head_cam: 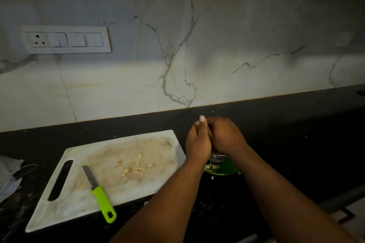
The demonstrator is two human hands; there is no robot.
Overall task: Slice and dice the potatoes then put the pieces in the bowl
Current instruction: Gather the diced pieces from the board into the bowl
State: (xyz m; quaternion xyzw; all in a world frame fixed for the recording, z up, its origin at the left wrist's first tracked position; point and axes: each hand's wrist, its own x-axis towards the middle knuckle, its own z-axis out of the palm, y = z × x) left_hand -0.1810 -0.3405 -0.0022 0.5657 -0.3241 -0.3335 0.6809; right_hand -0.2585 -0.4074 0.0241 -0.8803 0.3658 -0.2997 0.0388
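My left hand [197,142] and my right hand [226,136] are pressed together just above a green bowl [224,169], right of the cutting board. The left thumb points straight up. My right hand's fingers fold over the left hand's fingers, and whatever lies between the palms is hidden. Pale potato pieces [212,166] show inside the bowl under my wrists. A few small diced potato bits [134,165] remain on the stained white cutting board [83,201]. A green-handled knife [98,191] lies on the board, blade pointing away from me.
The dark countertop [296,134] runs right along a marble-patterned wall. A switch panel [67,39] is on the wall at upper left. Crumpled paper or foil [9,175] lies at the far left. One stray potato bit [212,178] sits on the counter beside the bowl.
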